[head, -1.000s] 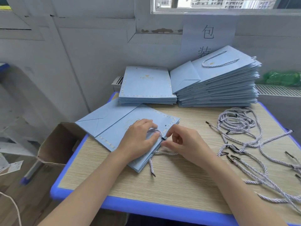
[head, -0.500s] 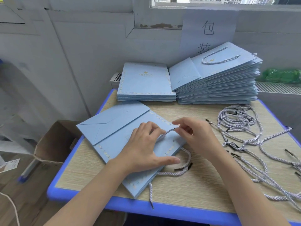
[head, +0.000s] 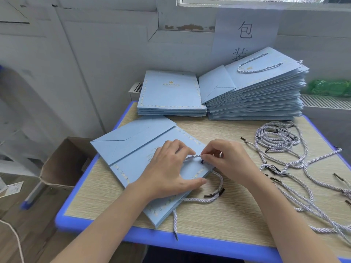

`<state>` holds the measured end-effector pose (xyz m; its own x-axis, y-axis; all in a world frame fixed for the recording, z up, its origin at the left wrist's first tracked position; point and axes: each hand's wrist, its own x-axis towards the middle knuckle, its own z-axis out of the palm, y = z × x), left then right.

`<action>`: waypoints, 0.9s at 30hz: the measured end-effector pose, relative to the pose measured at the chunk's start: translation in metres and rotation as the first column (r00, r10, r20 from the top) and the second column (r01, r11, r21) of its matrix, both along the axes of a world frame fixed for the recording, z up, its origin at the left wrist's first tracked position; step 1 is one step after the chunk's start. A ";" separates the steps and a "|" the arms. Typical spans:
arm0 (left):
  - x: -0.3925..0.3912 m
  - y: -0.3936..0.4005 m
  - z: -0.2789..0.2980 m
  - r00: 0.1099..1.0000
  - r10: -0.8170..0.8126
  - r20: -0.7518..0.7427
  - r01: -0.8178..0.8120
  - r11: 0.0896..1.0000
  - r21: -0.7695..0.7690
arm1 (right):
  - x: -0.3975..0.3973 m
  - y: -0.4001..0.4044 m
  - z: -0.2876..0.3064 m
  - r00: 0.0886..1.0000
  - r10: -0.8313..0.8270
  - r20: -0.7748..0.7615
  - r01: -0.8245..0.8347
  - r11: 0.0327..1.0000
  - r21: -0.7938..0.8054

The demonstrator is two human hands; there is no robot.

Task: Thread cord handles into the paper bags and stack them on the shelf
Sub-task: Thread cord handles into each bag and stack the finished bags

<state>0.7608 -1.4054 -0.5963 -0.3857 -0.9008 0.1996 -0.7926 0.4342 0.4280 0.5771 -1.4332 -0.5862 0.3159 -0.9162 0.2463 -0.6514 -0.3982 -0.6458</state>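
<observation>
Cord tip [head: 201, 161] now under right hand [head: 230, 162]

Two bare forearms enter from the bottom edge, each ending in a bare hand: the left hand [head: 169, 173] and the right hand [head: 230, 162]. No sleeve shows on either arm as far as the frame reaches. Wrists and fingers carry nothing. The fingernails are short and plain.

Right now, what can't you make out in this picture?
Head view only:
- Whether the cord tip has entered the bag: right hand fingertips cover the hole.
- Left hand fingers on the cord: curled under, hidden.
- Loose cords: cut off at the right edge.
</observation>
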 end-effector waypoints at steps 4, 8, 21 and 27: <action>0.000 0.000 0.000 1.000 0.001 -0.004 -0.001 1.000 -0.001 | -0.002 0.000 0.003 0.999 0.025 -0.022 -0.025 1.000 -0.008; 0.001 -0.001 0.000 1.000 0.005 -0.010 -0.005 1.000 -0.009 | -0.003 -0.001 0.002 0.998 0.023 -0.052 -0.024 0.999 -0.022; 0.009 -0.004 0.007 0.978 0.111 -0.179 -0.114 0.994 -0.006 | 0.004 0.004 0.004 0.992 0.128 -0.010 -0.124 0.977 0.175; 0.012 -0.007 0.007 0.953 0.126 -0.274 -0.116 0.992 0.053 | 0.003 0.003 0.003 0.996 0.074 0.057 -0.082 0.987 0.138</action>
